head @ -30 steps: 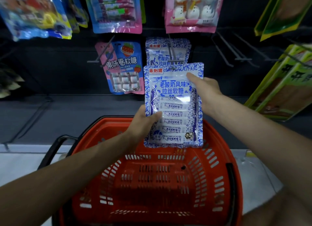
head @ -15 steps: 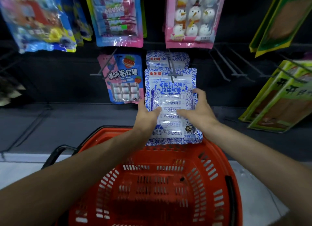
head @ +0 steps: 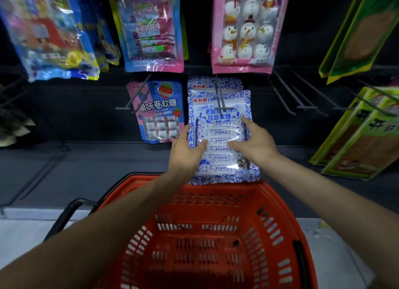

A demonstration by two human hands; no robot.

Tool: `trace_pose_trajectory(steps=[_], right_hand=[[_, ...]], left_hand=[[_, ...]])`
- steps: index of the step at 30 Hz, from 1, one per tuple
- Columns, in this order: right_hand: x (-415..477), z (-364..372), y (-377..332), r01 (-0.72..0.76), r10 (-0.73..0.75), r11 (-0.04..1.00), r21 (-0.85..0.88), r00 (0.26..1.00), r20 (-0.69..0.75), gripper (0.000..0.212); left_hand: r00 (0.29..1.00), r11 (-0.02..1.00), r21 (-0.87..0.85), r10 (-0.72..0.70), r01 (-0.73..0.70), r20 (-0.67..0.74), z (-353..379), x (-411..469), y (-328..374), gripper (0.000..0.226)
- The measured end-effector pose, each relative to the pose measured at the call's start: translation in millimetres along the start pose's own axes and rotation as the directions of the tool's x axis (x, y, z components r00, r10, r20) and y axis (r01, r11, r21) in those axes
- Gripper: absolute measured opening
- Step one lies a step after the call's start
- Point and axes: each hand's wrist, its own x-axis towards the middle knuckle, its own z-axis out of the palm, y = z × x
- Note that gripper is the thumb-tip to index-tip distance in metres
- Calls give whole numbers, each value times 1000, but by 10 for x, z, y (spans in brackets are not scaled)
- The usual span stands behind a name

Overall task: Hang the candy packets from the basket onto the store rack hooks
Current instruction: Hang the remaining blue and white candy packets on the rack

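1. Step in hand: seating the candy packet (head: 220, 137) on the hook (head: 220, 101). The hook tip shows in front of the packet's top edge, and a matching packet (head: 216, 83) hangs behind.
2. Grip: the left hand (head: 185, 150) pinches the packet's left edge, thumb on the front. The right hand (head: 254, 142) lies straight-fingered against the front.
3. Next move, as judged: slide the packet back along the hook, release it squarely, then reach into the basket (head: 280, 204).
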Motion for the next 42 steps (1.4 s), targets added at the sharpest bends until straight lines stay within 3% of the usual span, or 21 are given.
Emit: trace_pose_trajectory(steps=[10, 18, 26, 29, 32, 38, 42], right_hand=[[400, 172, -46, -50, 50, 999, -1, 998, 23, 96], [729, 414, 24, -121, 120, 988, 101, 993, 15, 90], [794, 545, 83, -202, 241, 905, 375, 969, -59, 46], [837, 598, 129, -211, 267, 892, 400, 960, -87, 55], [892, 624, 169, -137, 200, 916, 378, 971, -133, 79], [1058, 694, 111, -10, 106, 916, 401, 970, -217, 86], [1122, 701, 25, 41, 82, 912, 409, 957, -278, 99]], left_hand=[[999, 983, 182, 31, -34, 17, -90, 412, 64, 76], [999, 968, 251, 14, -26, 51, 26, 679, 27, 79], [998, 964, 259, 45, -57, 50, 204, 720, -193, 95], [999, 974, 222, 31, -38, 33, 233, 765, -223, 94], [1000, 981, 193, 15, -18, 20, 258, 844, -278, 84], [999, 989, 148, 1, 4, -37, 307, 974, -213, 81], [989, 992, 99, 90, -78, -120, 323, 1017, -35, 83]])
